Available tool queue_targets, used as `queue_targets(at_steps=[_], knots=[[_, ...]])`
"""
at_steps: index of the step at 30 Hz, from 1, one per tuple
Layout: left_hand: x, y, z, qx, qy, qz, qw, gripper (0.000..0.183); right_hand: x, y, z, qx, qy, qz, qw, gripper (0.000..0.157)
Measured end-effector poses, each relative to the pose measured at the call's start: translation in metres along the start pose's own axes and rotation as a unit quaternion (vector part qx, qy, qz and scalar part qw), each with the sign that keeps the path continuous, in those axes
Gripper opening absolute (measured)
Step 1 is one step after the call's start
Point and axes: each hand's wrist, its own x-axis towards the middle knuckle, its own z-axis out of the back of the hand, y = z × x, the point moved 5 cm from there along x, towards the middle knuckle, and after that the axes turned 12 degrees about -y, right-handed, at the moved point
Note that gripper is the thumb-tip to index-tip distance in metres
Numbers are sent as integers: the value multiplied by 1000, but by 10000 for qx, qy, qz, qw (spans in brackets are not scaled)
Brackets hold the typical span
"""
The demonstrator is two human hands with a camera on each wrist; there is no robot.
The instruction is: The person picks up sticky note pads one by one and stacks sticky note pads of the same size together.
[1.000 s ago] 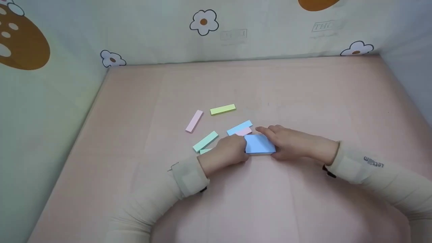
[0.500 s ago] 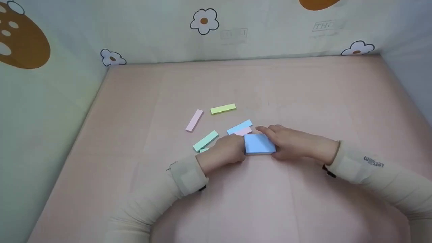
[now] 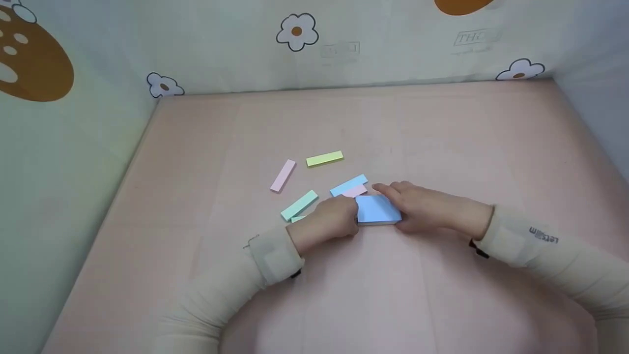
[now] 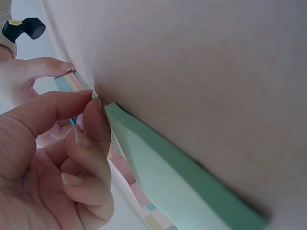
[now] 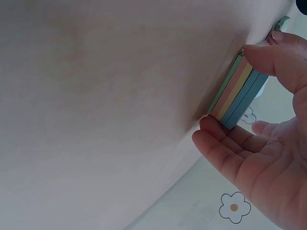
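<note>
Pale wall (image 3: 221,54) with printed flowers (image 3: 297,32)

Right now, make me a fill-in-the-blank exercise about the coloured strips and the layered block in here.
1. The layered, multicoloured rectangular block has a ____ top.
2. In the head view, the lone strip just left of the thin, flat yellow strip is ____.
3. The block's bottom layer is ____.

Missing words: blue; pink; green.

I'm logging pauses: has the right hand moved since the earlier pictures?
No: in the head view, the right hand shows no clear shift against the central wall flower.
</note>
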Motion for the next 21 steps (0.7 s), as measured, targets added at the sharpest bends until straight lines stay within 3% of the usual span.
queue_targets(at_steps=[10,14,21], knots=[[-4,5,1,-184,-13,90,9998,14,-1,-3,2,233,232,-196,9993,80],[-6,7,2,-97,16,150,9998,8,0,-8,16,540,114,-201,9983,80],[-5,4,2,8,-70,23,10000,6,28,-14,45,305,-615,215,9974,42]])
